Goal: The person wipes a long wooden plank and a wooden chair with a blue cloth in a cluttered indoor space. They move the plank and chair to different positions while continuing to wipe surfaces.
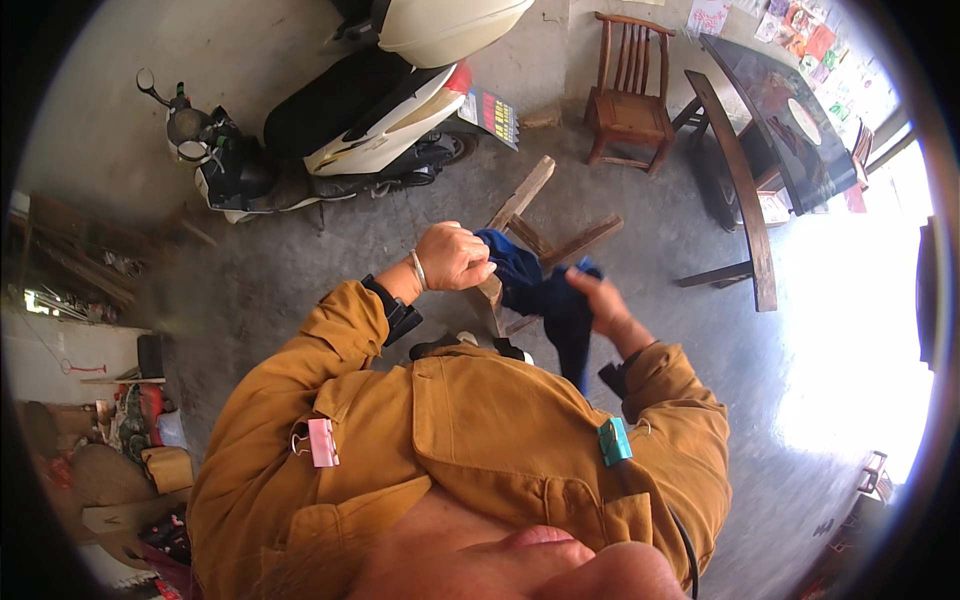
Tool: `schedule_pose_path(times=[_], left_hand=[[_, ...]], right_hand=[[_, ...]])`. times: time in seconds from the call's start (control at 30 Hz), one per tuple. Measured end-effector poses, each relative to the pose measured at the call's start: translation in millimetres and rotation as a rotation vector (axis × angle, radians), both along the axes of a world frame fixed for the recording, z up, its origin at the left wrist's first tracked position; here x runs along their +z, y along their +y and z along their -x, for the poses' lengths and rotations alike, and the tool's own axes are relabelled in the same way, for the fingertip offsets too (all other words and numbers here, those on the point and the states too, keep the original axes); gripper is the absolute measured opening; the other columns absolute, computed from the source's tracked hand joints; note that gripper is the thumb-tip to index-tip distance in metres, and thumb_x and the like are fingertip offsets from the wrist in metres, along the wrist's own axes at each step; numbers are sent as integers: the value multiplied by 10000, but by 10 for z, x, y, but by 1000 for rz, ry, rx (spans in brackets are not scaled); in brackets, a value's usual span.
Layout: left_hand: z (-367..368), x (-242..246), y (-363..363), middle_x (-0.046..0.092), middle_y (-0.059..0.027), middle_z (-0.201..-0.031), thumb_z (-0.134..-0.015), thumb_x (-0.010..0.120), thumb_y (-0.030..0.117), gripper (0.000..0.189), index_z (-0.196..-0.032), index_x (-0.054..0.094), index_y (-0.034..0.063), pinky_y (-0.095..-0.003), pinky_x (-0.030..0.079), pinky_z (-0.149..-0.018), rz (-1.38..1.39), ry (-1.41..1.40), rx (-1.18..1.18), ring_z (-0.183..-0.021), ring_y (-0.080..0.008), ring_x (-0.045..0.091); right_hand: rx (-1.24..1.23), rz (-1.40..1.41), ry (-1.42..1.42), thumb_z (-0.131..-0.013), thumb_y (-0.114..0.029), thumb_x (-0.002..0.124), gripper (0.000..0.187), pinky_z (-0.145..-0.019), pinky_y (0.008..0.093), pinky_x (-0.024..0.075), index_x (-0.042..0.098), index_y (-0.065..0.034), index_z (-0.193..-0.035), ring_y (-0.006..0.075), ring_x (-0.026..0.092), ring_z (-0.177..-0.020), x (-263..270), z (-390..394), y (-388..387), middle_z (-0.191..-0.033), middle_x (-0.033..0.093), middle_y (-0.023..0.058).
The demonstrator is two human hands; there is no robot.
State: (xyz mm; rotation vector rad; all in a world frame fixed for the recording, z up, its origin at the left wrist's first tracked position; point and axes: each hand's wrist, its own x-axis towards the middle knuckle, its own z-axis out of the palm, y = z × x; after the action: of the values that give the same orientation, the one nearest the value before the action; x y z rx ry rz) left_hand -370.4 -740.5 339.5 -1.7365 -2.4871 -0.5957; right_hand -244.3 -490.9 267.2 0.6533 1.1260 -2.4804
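A dark blue cloth [555, 296] lies over a wooden bench or sawhorse with splayed legs [525, 191] in front of me. My left hand [454, 256], with a silver bangle at the wrist, is closed at the cloth's left end, above the near end of the wood. My right hand [602, 301], slightly blurred, grips the cloth's right part, and a length of it hangs down below that hand. The cloth covers part of the wood between my hands.
A white and black scooter [360, 127] stands by the wall at upper left. A wooden chair [631, 112], a long wooden bench [739, 172] and a dark-topped table [795, 135] are at upper right. Piled household goods [120, 465] line the lower left.
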Motion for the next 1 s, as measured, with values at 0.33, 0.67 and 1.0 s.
schedule_pose_path(times=[0.33, 0.67, 1.0], left_hand=[[-317, -57, 232, 544, -26, -560, -707, 583, 278, 240, -536, 525, 120, -332, 405, -569, -52, 18, -119, -569, -215, 545], [-272, -70, 40, 550, -35, -556, -692, 584, 277, 233, -540, 529, 108, -344, 416, -580, -58, 14, -32, -570, -229, 551], [-193, -39, -138, 532, -38, -556, -744, 576, 264, 262, -543, 505, 111, -344, 410, -556, -112, 25, 59, -569, -235, 554]], right_hand=[[125, -1570, 344, -730, -451, 702, 542, -802, 407, 489, 616, 23, -978, 366, 628, -886, -130, 1677, 259, -904, 647, 234], [528, -333, 147, -826, -305, 667, 377, -772, 388, 516, 609, -18, -1063, 234, 644, -854, -7, 1099, -727, -968, 664, 106], [-521, -221, 5, -894, -243, 572, 307, -763, 410, 549, 588, 12, -1065, 284, 660, -826, 112, 1842, 860, -979, 659, 145]])
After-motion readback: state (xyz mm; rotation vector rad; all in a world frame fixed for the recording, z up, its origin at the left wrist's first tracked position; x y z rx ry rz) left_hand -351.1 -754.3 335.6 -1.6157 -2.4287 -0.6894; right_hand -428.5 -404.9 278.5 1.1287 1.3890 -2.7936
